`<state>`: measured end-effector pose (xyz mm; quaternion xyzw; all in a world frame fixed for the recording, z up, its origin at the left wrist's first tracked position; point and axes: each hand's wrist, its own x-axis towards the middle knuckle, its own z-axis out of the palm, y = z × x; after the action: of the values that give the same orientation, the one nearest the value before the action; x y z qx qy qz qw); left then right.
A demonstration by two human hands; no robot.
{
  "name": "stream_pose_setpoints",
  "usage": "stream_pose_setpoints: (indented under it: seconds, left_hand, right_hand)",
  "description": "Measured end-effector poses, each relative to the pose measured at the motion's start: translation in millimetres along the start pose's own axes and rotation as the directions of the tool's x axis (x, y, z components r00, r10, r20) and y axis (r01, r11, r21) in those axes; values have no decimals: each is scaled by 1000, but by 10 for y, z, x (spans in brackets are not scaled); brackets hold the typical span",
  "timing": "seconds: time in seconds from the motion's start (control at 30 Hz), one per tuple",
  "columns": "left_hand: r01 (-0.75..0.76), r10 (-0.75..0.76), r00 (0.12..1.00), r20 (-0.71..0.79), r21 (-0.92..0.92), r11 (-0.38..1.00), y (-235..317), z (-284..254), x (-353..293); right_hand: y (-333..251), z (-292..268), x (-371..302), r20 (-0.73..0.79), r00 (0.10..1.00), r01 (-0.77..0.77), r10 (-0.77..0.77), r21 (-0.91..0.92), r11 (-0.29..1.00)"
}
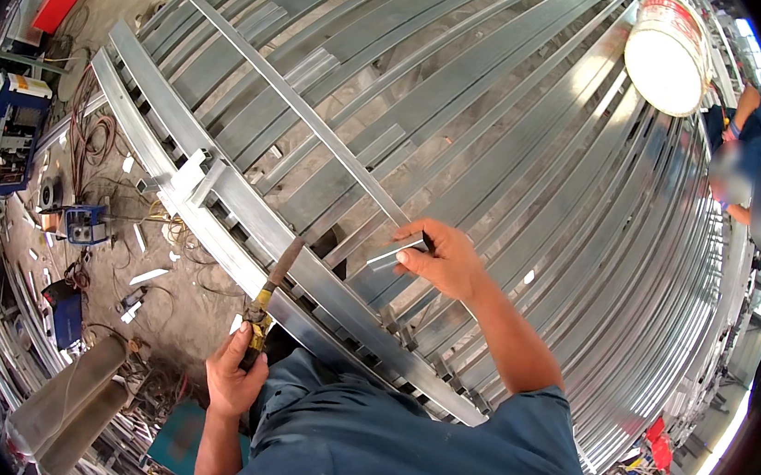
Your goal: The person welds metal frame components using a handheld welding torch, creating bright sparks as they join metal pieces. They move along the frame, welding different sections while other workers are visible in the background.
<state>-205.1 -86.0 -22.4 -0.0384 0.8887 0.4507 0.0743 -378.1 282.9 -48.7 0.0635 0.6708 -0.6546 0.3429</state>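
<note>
My left hand (237, 373) is closed around the yellow-and-black wrapped handle of a hand file (283, 264). The file's dark tapered blade points up and away, over the near frame rail (241, 200). In my right hand (441, 261) is a short piece of silver metal profile (395, 252), pinched between thumb and fingers above the rack of bars. A long thin metal bar (293, 98) runs diagonally across the others, and its near end reaches my right hand. Whether that hand also touches the bar, I cannot tell.
Many parallel metal bars (519, 150) spread ahead and right. A white bucket (666, 63) lies on its side at far right, near another person (749, 170). Blue-cased machines (16, 134), cables (99, 138) and scraps lie at left; large grey tubes (72, 391) at lower left.
</note>
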Motion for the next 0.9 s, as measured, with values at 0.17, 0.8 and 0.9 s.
stream_pose_setpoints:
  seconds: [0.17, 0.8, 0.9]
  left_hand:
    - [-10, 12, 999, 36, -45, 999, 1, 57, 142]
    - [206, -173, 951, 255, -108, 973, -141, -19, 33]
    - [227, -138, 963, 231, -420, 879, -619, 192, -41]
  right_hand:
    - [-55, 169, 32, -56, 985, -142, 164, 283, 949]
    - [-273, 523, -13, -281, 958, -81, 51, -96, 992]
    - [-402, 633, -80, -261, 964, -61, -46, -386, 920]
